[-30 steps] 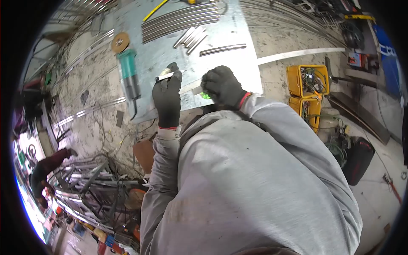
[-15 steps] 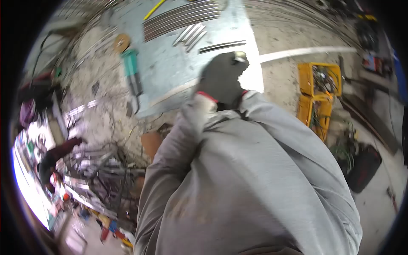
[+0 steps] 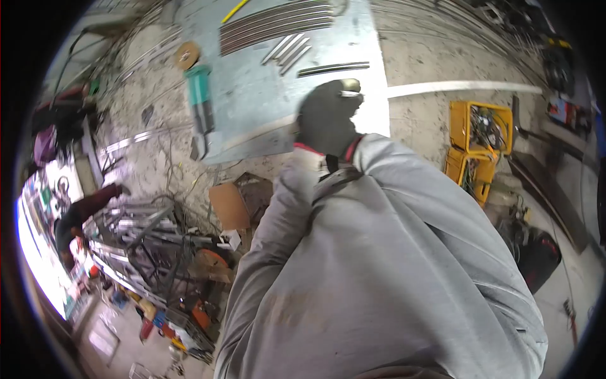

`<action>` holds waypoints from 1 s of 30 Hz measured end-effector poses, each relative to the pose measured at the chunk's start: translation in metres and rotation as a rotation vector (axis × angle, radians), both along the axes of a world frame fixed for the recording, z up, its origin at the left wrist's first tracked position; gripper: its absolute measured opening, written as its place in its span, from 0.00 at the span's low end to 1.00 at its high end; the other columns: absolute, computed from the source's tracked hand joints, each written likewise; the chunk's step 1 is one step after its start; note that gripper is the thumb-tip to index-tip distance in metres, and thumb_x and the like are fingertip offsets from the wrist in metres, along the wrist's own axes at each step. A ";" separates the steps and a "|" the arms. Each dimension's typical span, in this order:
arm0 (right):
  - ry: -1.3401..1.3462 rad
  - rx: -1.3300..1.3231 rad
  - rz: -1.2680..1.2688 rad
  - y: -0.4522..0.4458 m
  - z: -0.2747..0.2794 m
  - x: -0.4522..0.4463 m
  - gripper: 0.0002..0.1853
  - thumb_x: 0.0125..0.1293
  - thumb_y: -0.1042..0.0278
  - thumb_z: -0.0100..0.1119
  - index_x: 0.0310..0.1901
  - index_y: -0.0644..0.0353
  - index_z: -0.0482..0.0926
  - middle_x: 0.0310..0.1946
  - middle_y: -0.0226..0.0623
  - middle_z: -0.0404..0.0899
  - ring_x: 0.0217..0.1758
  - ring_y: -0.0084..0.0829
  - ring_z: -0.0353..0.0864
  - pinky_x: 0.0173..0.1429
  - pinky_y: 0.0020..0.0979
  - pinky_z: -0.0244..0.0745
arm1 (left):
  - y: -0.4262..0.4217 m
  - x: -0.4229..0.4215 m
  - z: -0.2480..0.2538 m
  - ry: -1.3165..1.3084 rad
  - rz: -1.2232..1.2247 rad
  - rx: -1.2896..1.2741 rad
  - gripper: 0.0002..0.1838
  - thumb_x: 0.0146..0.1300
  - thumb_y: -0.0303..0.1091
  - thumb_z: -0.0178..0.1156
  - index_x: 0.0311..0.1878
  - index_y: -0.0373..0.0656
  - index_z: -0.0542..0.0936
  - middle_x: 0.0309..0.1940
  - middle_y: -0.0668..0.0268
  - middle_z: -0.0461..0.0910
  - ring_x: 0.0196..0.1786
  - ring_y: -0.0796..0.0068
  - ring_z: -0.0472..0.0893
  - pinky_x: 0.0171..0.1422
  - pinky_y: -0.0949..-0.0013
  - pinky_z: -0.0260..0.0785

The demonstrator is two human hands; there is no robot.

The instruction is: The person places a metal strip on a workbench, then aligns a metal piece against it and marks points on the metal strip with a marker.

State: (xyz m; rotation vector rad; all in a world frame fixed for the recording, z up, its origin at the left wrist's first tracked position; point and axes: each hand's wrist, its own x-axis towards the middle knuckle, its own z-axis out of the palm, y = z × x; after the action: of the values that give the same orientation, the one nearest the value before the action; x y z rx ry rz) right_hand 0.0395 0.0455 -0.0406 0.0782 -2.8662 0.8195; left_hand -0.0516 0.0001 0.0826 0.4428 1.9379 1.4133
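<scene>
My left hand (image 3: 325,114), in a black glove, lies across my right hand (image 3: 351,145) above the near edge of the pale blue table (image 3: 252,88). Its fingertips are closed around a small pale piece (image 3: 350,94). Only the right wrist's edge shows; its fingers are hidden. Just beyond the hands are two dark metal strips (image 3: 333,69). Several short metal tubes (image 3: 287,54) and a row of long tubes (image 3: 274,28) lie farther up. A green angle grinder (image 3: 199,95) with a tan disc (image 3: 187,55) rests at the table's left side.
Two yellow crates (image 3: 459,126) with cables stand on the floor at right. A long white strip (image 3: 464,87) runs right from the table. Metal frames (image 3: 142,237) and a brown board (image 3: 230,206) are at lower left; a bending person (image 3: 82,215) is farther left.
My left hand has moved right, from the table's left part over to my right hand, and now covers it. The view has shifted slightly.
</scene>
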 end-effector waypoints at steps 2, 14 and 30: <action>0.004 0.006 -0.007 -0.002 0.001 -0.002 0.22 0.68 0.59 0.70 0.63 0.52 0.86 0.55 0.40 0.88 0.65 0.47 0.84 0.71 0.49 0.79 | -0.003 -0.010 -0.009 0.186 -0.062 0.004 0.15 0.67 0.39 0.75 0.53 0.42 0.94 0.41 0.56 0.94 0.44 0.56 0.92 0.52 0.56 0.83; 0.012 0.048 -0.035 -0.012 0.016 -0.015 0.22 0.70 0.60 0.69 0.64 0.52 0.84 0.56 0.40 0.87 0.66 0.46 0.83 0.71 0.49 0.78 | 0.001 -0.009 0.009 0.173 -0.061 -0.102 0.15 0.72 0.31 0.70 0.56 0.33 0.92 0.44 0.59 0.96 0.47 0.73 0.93 0.54 0.67 0.84; 0.011 0.098 -0.011 -0.016 0.026 -0.019 0.21 0.73 0.60 0.67 0.65 0.52 0.82 0.57 0.40 0.87 0.68 0.46 0.82 0.72 0.48 0.77 | 0.002 -0.008 0.007 0.409 -0.158 -0.210 0.18 0.69 0.34 0.72 0.56 0.32 0.92 0.46 0.52 0.96 0.49 0.65 0.95 0.58 0.63 0.86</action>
State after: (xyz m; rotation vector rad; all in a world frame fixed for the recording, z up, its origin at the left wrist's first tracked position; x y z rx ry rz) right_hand 0.0203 0.0293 -0.0142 0.0779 -2.8922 0.6742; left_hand -0.0600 0.0017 0.0897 0.8151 2.2863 1.0631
